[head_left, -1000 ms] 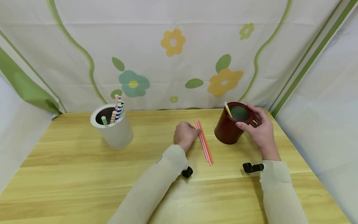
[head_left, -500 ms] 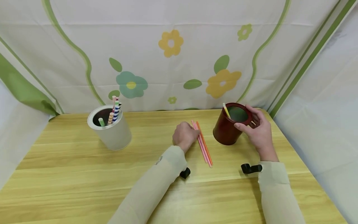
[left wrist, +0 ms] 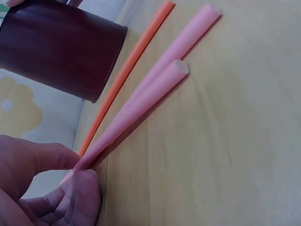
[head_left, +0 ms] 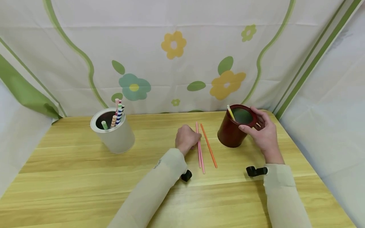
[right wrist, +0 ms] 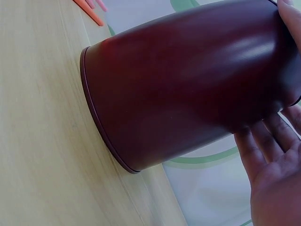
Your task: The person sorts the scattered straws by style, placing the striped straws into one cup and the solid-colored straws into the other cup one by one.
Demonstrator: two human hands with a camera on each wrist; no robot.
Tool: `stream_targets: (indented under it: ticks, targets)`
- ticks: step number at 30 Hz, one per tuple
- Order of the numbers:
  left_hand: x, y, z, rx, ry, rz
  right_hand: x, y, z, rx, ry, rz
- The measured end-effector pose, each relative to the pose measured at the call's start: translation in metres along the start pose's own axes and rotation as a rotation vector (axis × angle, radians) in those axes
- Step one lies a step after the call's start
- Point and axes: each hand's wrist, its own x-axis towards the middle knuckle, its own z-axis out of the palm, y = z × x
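Between thumb and finger, my left hand [head_left: 186,138] pinches a pink straw [left wrist: 136,103] near its far end. A second pink straw [left wrist: 190,33] lies right against it on the table; whether the fingers hold it too is hidden. Just to the right, apart from them, lies an orange straw [head_left: 209,145]. My right hand [head_left: 265,136] grips the upper right side of a dark red canister [head_left: 232,133], thumb in front and fingers behind. The canister stands upright on the table, with thin yellow and white straws [head_left: 231,113] leaning inside.
A white canister [head_left: 118,139] stands at the left, holding several striped and plain straws [head_left: 118,117]. Behind the wooden table [head_left: 71,177] hangs a flowered curtain [head_left: 154,57]. A black wrist camera [head_left: 186,175] sits on each sleeve.
My left hand has shifted slightly left, drawing the pink straws away from the orange one, so a gap now shows. The right hand and the dark red canister stay put.
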Motion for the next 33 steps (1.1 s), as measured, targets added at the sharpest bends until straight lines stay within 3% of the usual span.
stream_targets:
  ticks: [12,15,22,27,33]
  targets:
    - [-0.004,-0.005,-0.005,-0.193,-0.001,-0.013,0.0,-0.001,-0.001,0.001,-0.001,0.002]
    - [-0.007,-0.008,-0.007,-0.281,0.003,-0.009,-0.001,-0.001,-0.001,-0.01,-0.004,0.003]
    - [-0.019,-0.016,-0.015,-0.476,0.084,0.001,-0.001,0.001,-0.003,-0.057,-0.018,0.007]
    - [-0.03,-0.017,-0.026,-0.616,0.088,0.052,-0.002,0.001,-0.004,-0.072,-0.02,0.007]
    - [-0.039,-0.018,-0.041,-0.777,0.103,0.048,-0.002,0.001,-0.004,-0.076,-0.018,0.013]
